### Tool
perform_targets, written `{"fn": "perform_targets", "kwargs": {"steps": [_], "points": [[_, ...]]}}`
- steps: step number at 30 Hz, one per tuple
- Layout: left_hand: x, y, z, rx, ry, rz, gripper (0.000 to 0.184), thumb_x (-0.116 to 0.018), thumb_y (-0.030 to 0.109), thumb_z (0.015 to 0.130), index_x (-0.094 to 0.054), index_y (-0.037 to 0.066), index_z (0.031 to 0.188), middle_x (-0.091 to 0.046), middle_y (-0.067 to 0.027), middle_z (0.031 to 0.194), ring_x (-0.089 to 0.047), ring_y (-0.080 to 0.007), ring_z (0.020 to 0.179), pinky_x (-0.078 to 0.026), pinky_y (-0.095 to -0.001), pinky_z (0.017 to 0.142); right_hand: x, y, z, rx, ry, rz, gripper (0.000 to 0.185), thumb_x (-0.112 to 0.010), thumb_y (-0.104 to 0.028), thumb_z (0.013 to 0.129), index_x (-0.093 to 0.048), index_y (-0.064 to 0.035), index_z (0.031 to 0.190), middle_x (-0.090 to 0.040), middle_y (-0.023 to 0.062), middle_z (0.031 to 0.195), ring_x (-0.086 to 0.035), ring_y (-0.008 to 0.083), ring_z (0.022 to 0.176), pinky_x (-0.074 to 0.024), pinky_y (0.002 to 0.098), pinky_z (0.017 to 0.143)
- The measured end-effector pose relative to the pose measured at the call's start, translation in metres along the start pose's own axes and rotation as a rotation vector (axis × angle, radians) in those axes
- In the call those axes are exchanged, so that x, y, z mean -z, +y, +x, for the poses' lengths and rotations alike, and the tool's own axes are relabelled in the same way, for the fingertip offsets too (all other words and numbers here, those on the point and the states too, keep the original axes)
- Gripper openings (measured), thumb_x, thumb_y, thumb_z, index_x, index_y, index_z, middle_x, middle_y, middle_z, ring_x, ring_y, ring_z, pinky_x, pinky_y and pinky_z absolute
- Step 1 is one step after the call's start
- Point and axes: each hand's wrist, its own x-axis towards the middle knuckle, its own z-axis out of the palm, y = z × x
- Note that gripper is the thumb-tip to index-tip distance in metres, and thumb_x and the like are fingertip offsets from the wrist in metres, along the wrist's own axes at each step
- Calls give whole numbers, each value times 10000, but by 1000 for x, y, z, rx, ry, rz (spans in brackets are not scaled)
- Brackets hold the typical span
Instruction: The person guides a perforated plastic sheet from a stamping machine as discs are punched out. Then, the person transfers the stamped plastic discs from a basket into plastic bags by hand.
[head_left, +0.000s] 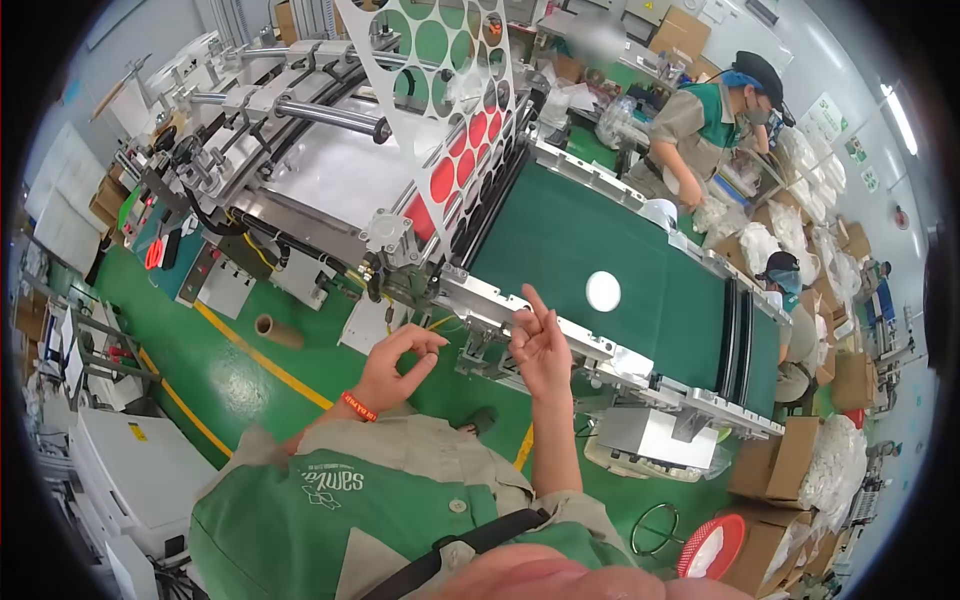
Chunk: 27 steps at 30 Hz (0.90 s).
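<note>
My left hand point(398, 368), with a red wristband, is raised in front of my body near the conveyor's near side. Its fingers are curved, with a gap to the thumb and nothing visible between them. To its right, my right hand point(541, 346) is beside the conveyor's near metal rail point(570, 335). Its index finger points up and the others are loosely bent; it holds nothing visible. A round white disc point(603, 291) lies on the green belt point(560, 230). Above the belt's left end hangs a white sheet point(405, 150) full of round holes.
A machine with metal rollers point(330, 117) stands at the upper left. Beyond the conveyor, one co-worker point(700, 130) leans over plastic bags and another point(795, 325) is farther right. Cardboard boxes point(780, 460) and a red basket point(728, 540) are at lower right. A cardboard tube point(278, 331) lies on the floor.
</note>
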Motion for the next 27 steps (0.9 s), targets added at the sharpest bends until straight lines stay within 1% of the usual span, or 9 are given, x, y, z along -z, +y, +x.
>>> {"fn": "perform_targets", "kwargs": {"steps": [4, 6, 11, 13, 15, 18, 20, 26, 27], "points": [[10, -2, -6, -19, 71, 46, 172, -552, -19, 740, -585, 31, 900, -539, -43, 789, -492, -116, 656, -406, -230, 634, -6, 20, -5, -144, -135, -303, 401, -353, -222, 906, -390, 12, 1229, -573, 70, 779, -445, 109, 582, -333, 220, 486], [22, -5, -7, -59, 74, 27, 177, -552, -27, 740, -586, 36, 902, -547, -46, 802, -497, -116, 660, -412, -231, 623, -21, 29, -13, 244, -110, -575, 397, -423, -164, 873, -394, 26, 1221, -574, 72, 799, -452, 117, 581, -341, 226, 506], [48, -25, -8, -119, 110, -59, 163, -558, -55, 736, -587, 17, 879, -570, -77, 816, -540, -157, 709, -432, -266, 634, -143, 11, -69, 1643, -469, -826, 253, -517, -258, 789, -364, -100, 662, -325, -8, 609, -355, 143, 638, -324, 306, 648], [65, -37, -6, -192, 76, -43, 174, -569, -61, 719, -601, 40, 858, -578, -69, 829, -550, -182, 703, -434, -282, 620, -158, 17, -87, 1926, -522, -1002, 316, -450, -328, 815, -453, -56, 974, -399, 45, 802, -382, 176, 683, -241, 330, 593], [93, -52, -5, -258, 73, -14, 185, -577, -58, 709, -605, 50, 857, -579, -64, 827, -551, -187, 705, -432, -285, 613, -150, 15, -121, 1573, -666, -1373, 301, -530, -240, 758, -485, -79, 1008, -433, 75, 948, -387, 225, 884, -295, 381, 739], [152, -83, -5, -371, 91, 31, 203, -598, -52, 677, -614, 73, 835, -581, -49, 823, -554, -198, 705, -426, -291, 590, -218, 88, -62, 1556, -704, -1467, 212, -541, -135, 730, -546, 6, 888, -508, 76, 1000, -481, 224, 824, -422, 267, 718], [200, -102, -12, -364, 162, 96, 185, -599, -50, 665, -617, 70, 806, -580, -50, 820, -558, -200, 704, -431, -289, 590, -249, 137, -36, 1791, -380, -1165, 312, -446, -325, 814, -450, -63, 982, -380, 33, 781, -378, 180, 672, -219, 321, 596], [354, -191, -47, -243, 583, 436, 142, -577, -27, 654, -592, 52, 771, -572, -83, 798, -556, -229, 709, -445, -307, 634, -299, 201, -7, 1938, -500, -1298, 289, -526, -271, 733, -374, -60, 859, -382, 9, 782, -355, 165, 614, -261, 314, 607], [382, -225, -55, -216, 664, 549, 157, -586, -11, 650, -581, 51, 794, -571, -88, 830, -552, -241, 734, -441, -321, 659, -310, 217, -17, 1728, -272, -1604, 329, -578, -225, 674, -367, -59, 864, -372, 9, 754, -343, 155, 605, -272, 295, 597]]}}
